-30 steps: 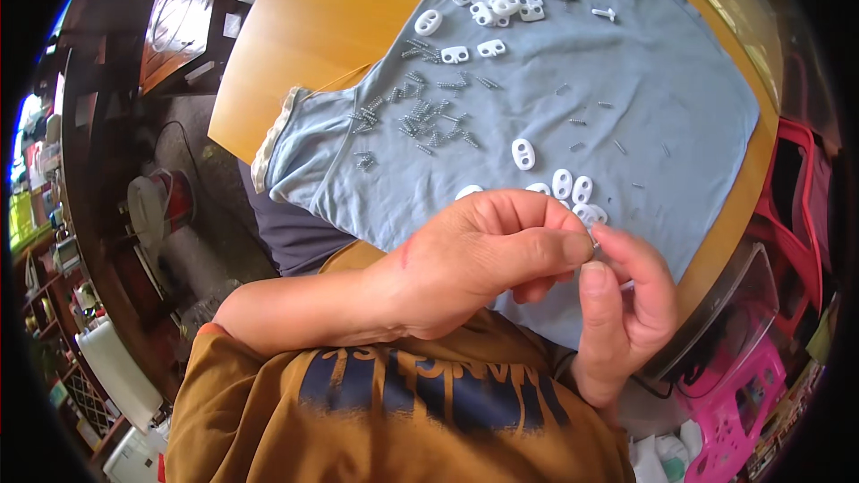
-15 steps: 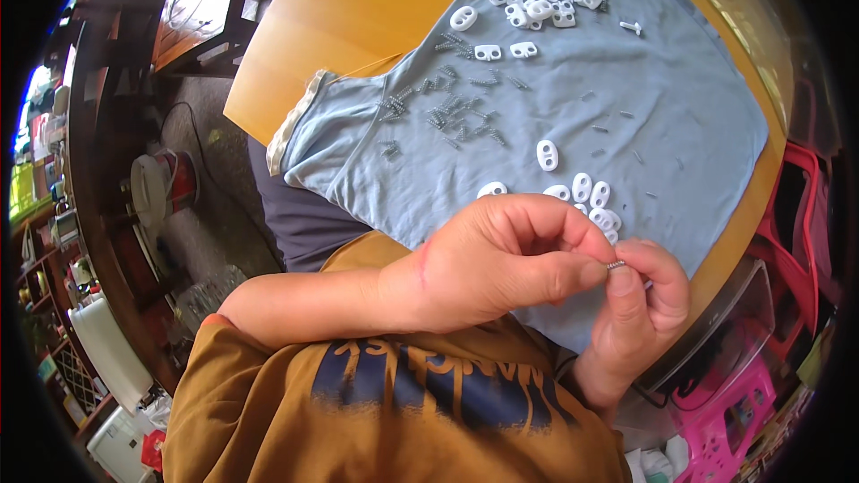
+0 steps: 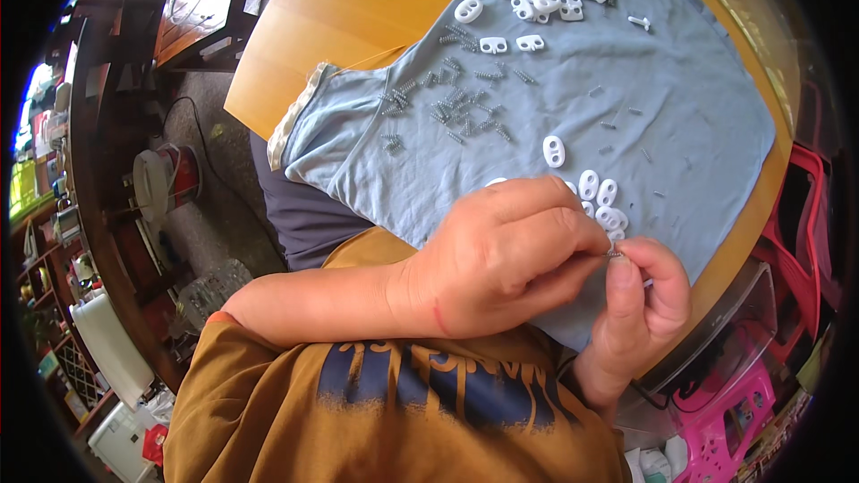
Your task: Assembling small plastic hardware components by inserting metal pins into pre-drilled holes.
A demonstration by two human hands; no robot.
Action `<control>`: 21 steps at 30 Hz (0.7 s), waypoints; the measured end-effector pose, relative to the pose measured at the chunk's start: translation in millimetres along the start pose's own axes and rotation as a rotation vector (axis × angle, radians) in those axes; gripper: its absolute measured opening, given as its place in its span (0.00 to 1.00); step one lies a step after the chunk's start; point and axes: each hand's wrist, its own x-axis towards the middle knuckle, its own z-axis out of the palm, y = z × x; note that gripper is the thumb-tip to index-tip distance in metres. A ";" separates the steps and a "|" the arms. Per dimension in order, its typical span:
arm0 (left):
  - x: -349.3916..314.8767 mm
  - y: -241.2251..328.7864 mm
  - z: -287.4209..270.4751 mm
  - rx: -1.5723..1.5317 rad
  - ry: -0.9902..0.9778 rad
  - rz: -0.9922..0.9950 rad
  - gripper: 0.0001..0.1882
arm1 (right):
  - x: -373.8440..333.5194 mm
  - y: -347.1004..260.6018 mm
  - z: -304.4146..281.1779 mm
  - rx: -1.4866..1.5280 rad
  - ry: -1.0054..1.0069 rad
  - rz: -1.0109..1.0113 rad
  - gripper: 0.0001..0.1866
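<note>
Between my two hands is a small metal spring, its coils just showing at the fingertips. My left hand reaches across from the left, back of the hand upward, thumb and fingers pinched at one end of the spring. My right hand pinches the other end between thumb and forefinger, its remaining fingers curled. Just beyond the fingers lies a cluster of white two-hole cord locks, partly hidden by my left hand. One more cord lock sits a little farther off.
Light blue cloth covers much of the wooden table. Loose springs are heaped on its left part, with a few scattered to the right. More cord locks lie at the far side. A pink plastic stool stands at lower right.
My left hand has rolled over so its back faces up, its fingers now covering more of the grip. The spring stays between both hands; my right hand has barely moved.
</note>
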 end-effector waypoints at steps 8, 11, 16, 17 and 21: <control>2.3 -7.0 1.4 0.279 0.034 0.228 0.11 | -2.3 2.1 1.9 -0.016 0.000 0.028 0.06; 1.4 -8.8 5.8 0.197 0.054 0.175 0.10 | -3.2 3.0 1.4 -0.023 -0.007 0.017 0.06; 1.0 -3.1 4.4 0.089 -0.003 0.004 0.09 | -2.8 4.7 3.6 -0.027 -0.010 -0.034 0.06; 0.4 -7.2 5.5 0.132 0.025 0.084 0.09 | -2.5 4.5 4.2 -0.027 -0.009 -0.033 0.06; 3.4 -10.0 3.6 0.266 0.089 0.267 0.11 | -2.3 4.5 6.7 -0.025 0.014 -0.032 0.05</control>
